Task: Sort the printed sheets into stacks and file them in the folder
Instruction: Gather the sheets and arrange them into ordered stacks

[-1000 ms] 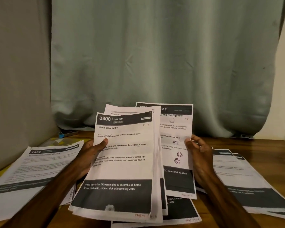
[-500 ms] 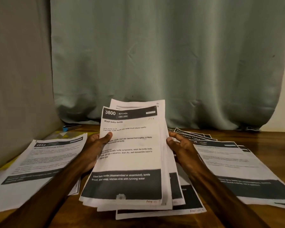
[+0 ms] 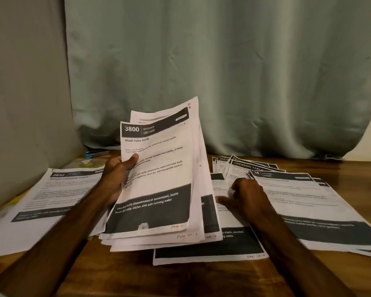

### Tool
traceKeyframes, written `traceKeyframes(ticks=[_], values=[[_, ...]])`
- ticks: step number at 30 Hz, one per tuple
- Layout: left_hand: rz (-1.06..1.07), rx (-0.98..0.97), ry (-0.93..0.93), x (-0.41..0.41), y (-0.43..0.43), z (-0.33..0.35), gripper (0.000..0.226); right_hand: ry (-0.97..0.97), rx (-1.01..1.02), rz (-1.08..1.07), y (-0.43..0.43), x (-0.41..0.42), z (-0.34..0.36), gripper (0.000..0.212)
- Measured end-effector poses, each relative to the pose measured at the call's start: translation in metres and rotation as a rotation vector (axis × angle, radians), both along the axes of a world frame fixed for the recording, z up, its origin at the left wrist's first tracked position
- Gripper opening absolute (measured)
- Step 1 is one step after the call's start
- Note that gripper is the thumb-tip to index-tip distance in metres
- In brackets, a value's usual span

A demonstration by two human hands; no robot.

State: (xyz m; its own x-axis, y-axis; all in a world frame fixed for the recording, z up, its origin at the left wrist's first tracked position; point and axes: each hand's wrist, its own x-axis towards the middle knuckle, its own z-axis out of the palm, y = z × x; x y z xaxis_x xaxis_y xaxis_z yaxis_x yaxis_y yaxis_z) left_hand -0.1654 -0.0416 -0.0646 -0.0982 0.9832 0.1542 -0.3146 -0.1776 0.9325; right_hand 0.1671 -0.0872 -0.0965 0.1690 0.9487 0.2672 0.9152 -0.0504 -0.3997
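Note:
My left hand [image 3: 118, 174] grips a stack of printed sheets [image 3: 163, 181] by its left edge and holds it tilted up above the table; the top sheet reads "3800 KITCHEN, Wash baby bottle". My right hand [image 3: 246, 196] rests with loosely bent fingers on a flat sheet [image 3: 223, 247] on the table, right of the held stack. A fanned pile of sheets [image 3: 304, 202] lies on the right. Another pile, headed "2652" [image 3: 51, 198], lies on the left. No folder is clearly visible.
The wooden table [image 3: 180, 277] meets a green curtain [image 3: 223, 71] at the back and a grey panel [image 3: 24, 103] on the left. A blue and silver object [image 3: 95, 153] lies at the back left, next to a yellowish patterned item [image 3: 86, 162].
My right hand has let go of the held stack and dropped onto the sheets on the table. The stack has tilted to the right, held by my left hand alone.

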Motion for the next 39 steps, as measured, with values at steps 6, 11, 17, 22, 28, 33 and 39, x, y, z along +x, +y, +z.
traceKeyframes(ticks=[6,11,17,22,28,33,39], values=[[-0.023,-0.004,0.011,0.0,0.005,-0.004,0.012,0.051,-0.016,0.009,-0.001,-0.003,0.001,0.054],[-0.032,-0.009,0.009,-0.001,0.005,-0.005,0.014,0.194,-0.019,-0.039,-0.003,-0.006,0.003,0.047],[-0.034,-0.021,0.021,-0.001,0.006,-0.007,0.015,0.273,-0.076,-0.062,0.001,-0.008,0.004,0.05],[-0.031,-0.029,0.017,0.0,0.006,-0.007,0.015,0.395,-0.044,0.067,-0.008,-0.009,0.008,0.022],[-0.037,-0.025,0.012,0.001,0.004,-0.005,0.019,0.789,0.239,0.22,-0.012,-0.009,0.028,0.015],[-0.044,-0.023,0.001,0.002,0.004,-0.005,0.016,1.092,0.407,0.206,-0.014,-0.002,0.032,0.014],[-0.071,-0.015,0.008,0.0,0.005,-0.006,0.03,1.118,0.49,0.16,-0.013,0.0,0.034,0.009]])
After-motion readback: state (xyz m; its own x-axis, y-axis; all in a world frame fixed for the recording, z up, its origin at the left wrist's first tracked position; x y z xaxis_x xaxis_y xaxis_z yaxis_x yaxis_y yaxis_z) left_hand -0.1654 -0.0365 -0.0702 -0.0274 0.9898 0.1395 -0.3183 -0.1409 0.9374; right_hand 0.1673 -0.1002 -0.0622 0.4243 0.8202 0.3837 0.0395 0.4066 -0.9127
